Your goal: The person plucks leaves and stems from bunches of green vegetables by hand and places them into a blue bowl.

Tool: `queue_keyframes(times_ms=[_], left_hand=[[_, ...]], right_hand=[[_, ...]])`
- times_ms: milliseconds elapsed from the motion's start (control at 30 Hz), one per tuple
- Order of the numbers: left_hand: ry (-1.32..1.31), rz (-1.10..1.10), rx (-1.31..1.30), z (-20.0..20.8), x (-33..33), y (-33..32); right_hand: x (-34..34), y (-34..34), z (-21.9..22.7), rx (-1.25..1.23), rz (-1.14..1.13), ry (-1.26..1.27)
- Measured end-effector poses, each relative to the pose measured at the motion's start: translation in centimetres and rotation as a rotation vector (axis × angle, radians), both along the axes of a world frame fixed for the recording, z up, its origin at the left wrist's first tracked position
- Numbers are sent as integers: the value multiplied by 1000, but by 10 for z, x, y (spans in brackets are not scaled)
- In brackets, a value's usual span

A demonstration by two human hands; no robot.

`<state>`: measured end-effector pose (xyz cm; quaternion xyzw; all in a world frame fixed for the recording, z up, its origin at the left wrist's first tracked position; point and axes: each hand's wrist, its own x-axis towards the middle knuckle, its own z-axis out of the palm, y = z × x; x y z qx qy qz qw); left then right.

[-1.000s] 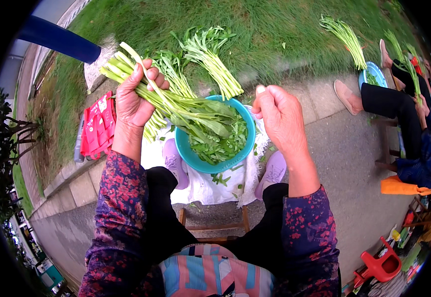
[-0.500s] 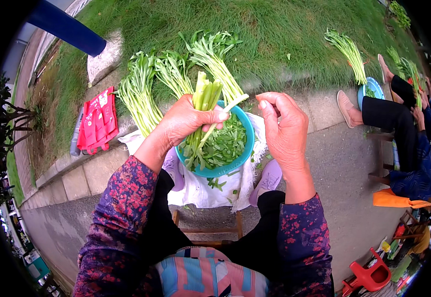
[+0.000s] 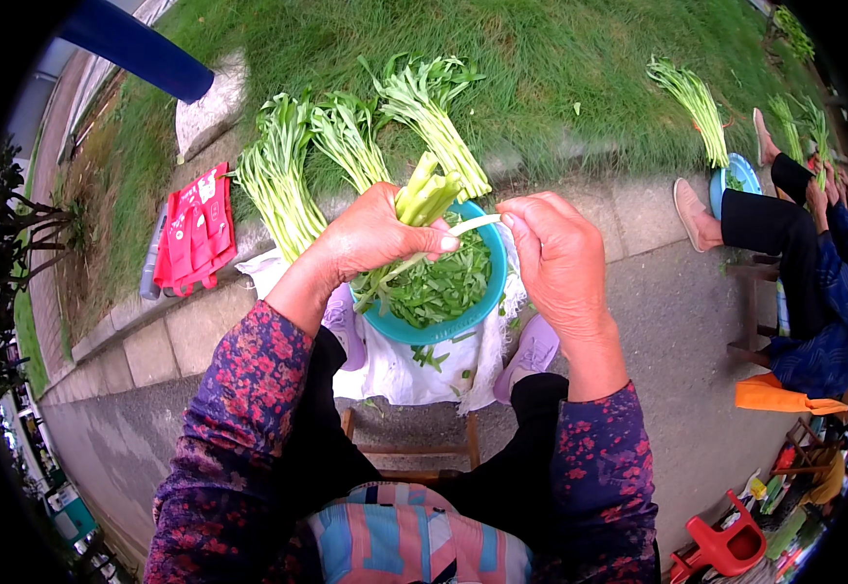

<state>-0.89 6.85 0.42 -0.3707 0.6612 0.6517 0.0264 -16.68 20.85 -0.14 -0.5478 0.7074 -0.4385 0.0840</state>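
My left hand (image 3: 375, 234) is closed around a bunch of green stalks (image 3: 428, 191) that look like water spinach, their cut ends pointing up and away. One pale stalk (image 3: 476, 223) sticks out to the right from under the left thumb. My right hand (image 3: 558, 255) pinches the free end of that stalk between thumb and fingers. Below both hands is a turquoise basin (image 3: 492, 299) holding torn green leaves and short stem pieces (image 3: 446, 288). Part of the basin and the bunch's lower leaves are hidden behind my left hand.
A white cloth (image 3: 385, 383) lies under the basin, between my lilac shoes (image 3: 533, 348). Long bundles of greens (image 3: 283, 185) rest on the kerb and grass. A red bag (image 3: 195, 229) sits left; a red stool (image 3: 728, 540) and a person's leg (image 3: 774, 224) by a blue basin are right.
My right hand has moved slightly left and closed on the end of the protruding stalk. The bunch in my left hand has tilted right and dropped a little.
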Motion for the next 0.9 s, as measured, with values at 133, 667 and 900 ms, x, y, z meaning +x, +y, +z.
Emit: queue_keyframes(times_ms=[133, 667, 900], left_hand=[[22, 4, -25, -3, 3, -2], [62, -42, -37, -3, 7, -4], [273, 225, 182, -19, 12, -13]], right_hand=[[2, 0, 2, 33, 36, 56], [6, 0, 3, 143, 1, -330], [-14, 2, 16, -94, -164, -872]])
